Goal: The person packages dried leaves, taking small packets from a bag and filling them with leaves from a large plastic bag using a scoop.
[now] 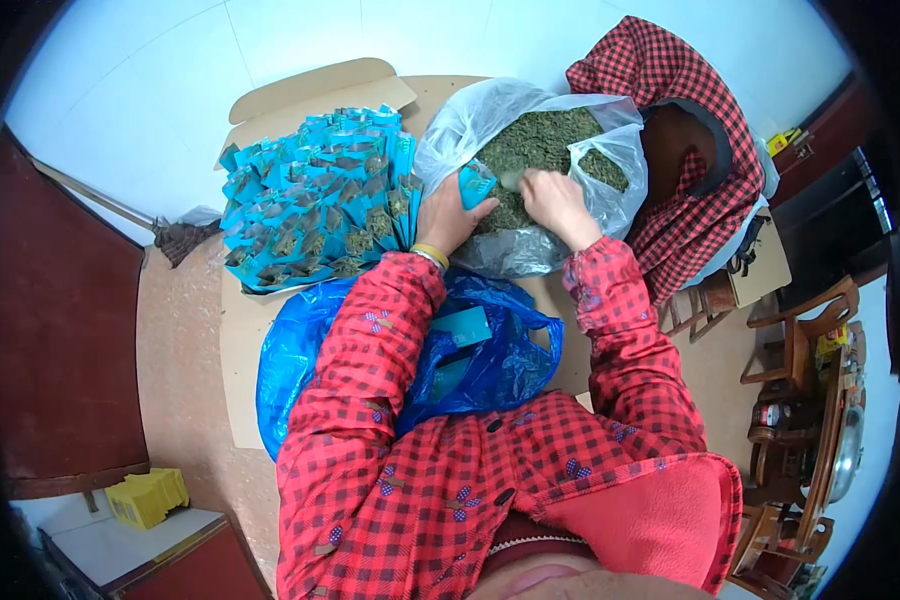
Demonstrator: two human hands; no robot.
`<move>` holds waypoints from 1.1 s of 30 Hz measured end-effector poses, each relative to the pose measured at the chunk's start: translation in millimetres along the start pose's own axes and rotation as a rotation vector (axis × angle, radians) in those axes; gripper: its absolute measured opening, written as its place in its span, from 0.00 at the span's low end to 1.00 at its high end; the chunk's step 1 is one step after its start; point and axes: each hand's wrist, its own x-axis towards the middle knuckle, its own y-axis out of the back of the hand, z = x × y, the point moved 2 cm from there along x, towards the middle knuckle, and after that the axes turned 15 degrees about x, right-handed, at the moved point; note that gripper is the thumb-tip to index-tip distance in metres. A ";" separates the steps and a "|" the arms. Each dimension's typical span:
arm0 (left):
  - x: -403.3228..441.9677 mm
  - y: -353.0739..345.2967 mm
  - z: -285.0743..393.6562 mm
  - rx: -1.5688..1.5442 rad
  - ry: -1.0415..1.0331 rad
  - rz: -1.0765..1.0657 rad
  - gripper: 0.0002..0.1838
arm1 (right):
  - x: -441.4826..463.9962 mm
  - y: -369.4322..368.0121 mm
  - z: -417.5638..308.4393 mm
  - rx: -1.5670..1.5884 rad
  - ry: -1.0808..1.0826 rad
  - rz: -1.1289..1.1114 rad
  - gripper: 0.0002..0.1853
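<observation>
Packet [477, 183] — flat, blue, pinched in L grip [447, 213]; R grip [558, 205] curled o/ crumbly green bits [545, 138], hold unclear.

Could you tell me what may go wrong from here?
Dried green leaves might miss the small teal packet if the left hand tilts it. The clear plastic bag looks soft, so its side might sag against the right hand. The left hand is close to the crowded packets, so it could knock some over.
</observation>
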 end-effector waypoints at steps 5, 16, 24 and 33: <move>0.7 -2.3 -1.1 -0.048 0.000 0.024 0.35 | 35.6 -52.8 9.6 0.180 -0.122 -0.099 0.13; 0.3 -2.3 1.6 -0.011 -0.003 0.025 0.36 | 34.8 -35.5 50.0 0.757 -0.159 0.051 0.12; 0.7 6.5 6.8 0.012 0.040 -0.122 0.41 | -9.8 29.4 -18.9 0.309 0.125 0.128 0.09; 1.3 -1.2 1.0 -0.001 -0.012 -0.053 0.39 | -18.4 25.6 -40.0 0.083 0.530 0.199 0.14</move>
